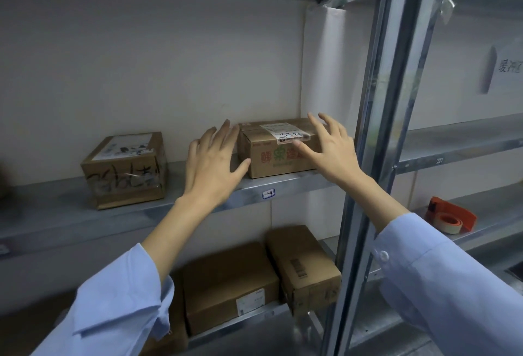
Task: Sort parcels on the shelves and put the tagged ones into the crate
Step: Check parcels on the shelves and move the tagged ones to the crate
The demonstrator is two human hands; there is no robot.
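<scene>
Parcel point(278, 154) sits between left grip point(210, 163) and right grip point(332, 149)

This is a parcel storeroom. Bare grey galvanised steel shelving point(396, 100) stands bay beside bay against a plain white wall, and its boards carry sealed parcels. A brown cardboard box with red and green print point(271, 161) bears a white shipping label point(284, 131) with a number written on it by hand. A brown cardboard box wrapped in clear tape point(124, 177) has black marker scrawled across its front. On the shelf below lie a wide brown cardboard carton point(229, 279) with a small white label and a longer brown cardboard carton point(305, 265) printed with a barcode. A small white handwritten tag point(268, 193) marks the shelf edge. In the next bay sit an orange tape dispenser point(450, 215) and a white paper notice point(506, 66) with handwritten characters.
</scene>
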